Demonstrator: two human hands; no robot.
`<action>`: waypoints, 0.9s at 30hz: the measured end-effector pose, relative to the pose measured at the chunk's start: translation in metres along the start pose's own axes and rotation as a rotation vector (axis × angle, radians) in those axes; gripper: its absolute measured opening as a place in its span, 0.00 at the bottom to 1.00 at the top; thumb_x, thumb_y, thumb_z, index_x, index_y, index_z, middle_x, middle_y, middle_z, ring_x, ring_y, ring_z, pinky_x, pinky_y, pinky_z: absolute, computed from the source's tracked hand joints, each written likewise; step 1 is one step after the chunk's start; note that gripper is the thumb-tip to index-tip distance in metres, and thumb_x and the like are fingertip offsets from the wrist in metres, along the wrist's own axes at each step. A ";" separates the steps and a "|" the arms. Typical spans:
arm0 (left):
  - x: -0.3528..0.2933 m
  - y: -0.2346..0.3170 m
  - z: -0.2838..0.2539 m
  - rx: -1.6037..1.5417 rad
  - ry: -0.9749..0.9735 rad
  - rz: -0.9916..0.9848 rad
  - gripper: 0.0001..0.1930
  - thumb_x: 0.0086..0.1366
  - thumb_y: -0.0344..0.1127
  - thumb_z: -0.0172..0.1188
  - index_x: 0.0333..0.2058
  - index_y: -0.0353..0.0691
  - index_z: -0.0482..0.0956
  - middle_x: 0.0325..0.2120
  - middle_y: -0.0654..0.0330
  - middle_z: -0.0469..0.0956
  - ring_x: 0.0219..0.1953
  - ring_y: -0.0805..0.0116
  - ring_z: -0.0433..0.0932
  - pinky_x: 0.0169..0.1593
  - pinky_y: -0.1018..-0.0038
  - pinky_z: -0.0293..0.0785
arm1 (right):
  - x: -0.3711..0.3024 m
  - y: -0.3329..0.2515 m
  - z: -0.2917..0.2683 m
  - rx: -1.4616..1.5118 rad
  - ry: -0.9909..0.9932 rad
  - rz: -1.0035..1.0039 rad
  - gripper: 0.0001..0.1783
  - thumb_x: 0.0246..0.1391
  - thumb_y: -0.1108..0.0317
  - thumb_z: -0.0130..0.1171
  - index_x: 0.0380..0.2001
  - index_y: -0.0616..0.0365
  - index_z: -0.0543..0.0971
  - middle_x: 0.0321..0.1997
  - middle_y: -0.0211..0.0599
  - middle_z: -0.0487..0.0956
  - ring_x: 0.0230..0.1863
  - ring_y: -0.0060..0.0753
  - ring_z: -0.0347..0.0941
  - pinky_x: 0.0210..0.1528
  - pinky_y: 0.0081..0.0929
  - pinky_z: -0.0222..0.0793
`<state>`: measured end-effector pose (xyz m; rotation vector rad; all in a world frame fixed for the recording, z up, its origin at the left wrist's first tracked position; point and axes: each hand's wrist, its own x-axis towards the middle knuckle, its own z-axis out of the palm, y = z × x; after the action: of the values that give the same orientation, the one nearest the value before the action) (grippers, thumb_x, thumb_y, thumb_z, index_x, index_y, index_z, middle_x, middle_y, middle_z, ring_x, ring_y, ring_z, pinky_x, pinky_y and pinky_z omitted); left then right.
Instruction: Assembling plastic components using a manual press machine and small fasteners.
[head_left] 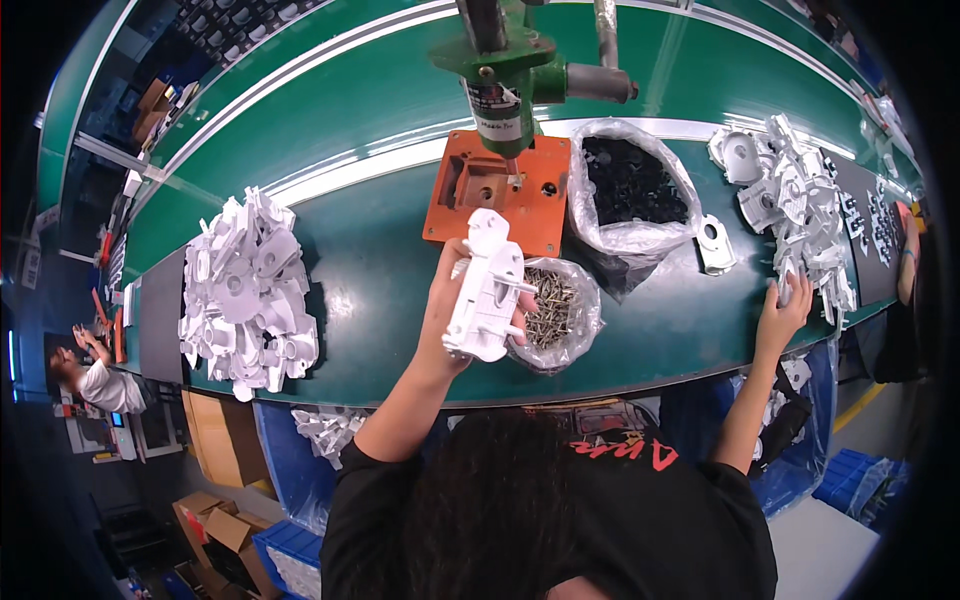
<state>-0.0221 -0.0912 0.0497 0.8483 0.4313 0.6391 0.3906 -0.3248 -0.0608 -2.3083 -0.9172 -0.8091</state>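
My left hand [439,305] is closed round a white moulded plastic part [484,290], held up in front of the orange fixture. The part has a rounded end, a frame-like body and small posts on one side. My right hand [782,320] reaches to the near edge of the right-hand pile of white plastic parts [792,205]. Its fingers close on a white plastic part [787,287] there, mostly hidden by the fingers and the pile. One loose white part [713,245] lies on the green tabletop [665,315], left of that pile.
A green press-like machine [497,100] stands over the orange fixture [540,215]. Clear plastic bags hold screws [552,308] and black pieces [625,180]. Another heap of white parts [240,290] lies left. Blue bins [295,470] sit below the table; other people [105,385] are at both sides.
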 end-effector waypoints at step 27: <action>-0.029 -0.059 0.060 1.029 0.015 0.633 0.11 0.65 0.37 0.49 0.33 0.33 0.69 0.20 0.55 0.75 0.21 0.70 0.76 0.26 0.74 0.70 | -0.038 -0.251 -0.123 1.366 -1.243 0.031 0.48 0.37 0.57 0.73 0.57 0.62 0.58 0.53 0.47 0.68 0.53 0.36 0.69 0.54 0.31 0.65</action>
<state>0.0123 -0.1728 0.0414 2.0065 0.5067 1.0172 0.1430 -0.2619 0.0589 -1.2797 -1.2415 1.1718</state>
